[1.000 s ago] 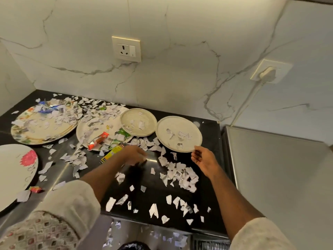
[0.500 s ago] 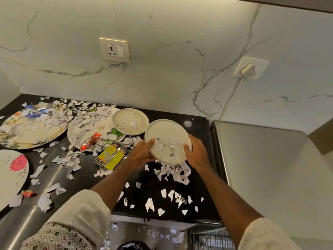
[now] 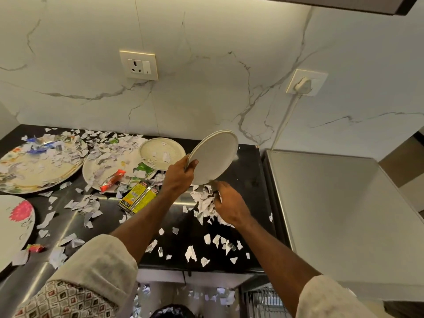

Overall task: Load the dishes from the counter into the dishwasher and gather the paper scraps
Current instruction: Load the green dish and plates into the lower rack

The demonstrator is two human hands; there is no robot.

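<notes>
Left hand grips the white plate by its rim, tilted steeply above the black counter, frame centre. Right hand, fingers loosely curled, rests on the paper scrap pile beneath; its grip is unclear, palm hidden. Both forearms reach up from the bottom edge.

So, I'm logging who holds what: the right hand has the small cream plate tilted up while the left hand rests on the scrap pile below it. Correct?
Not quite: the hands are swapped. In the head view the left hand has the small cream plate tilted up in its grip, while the right hand rests on the scrap pile below it.
</notes>
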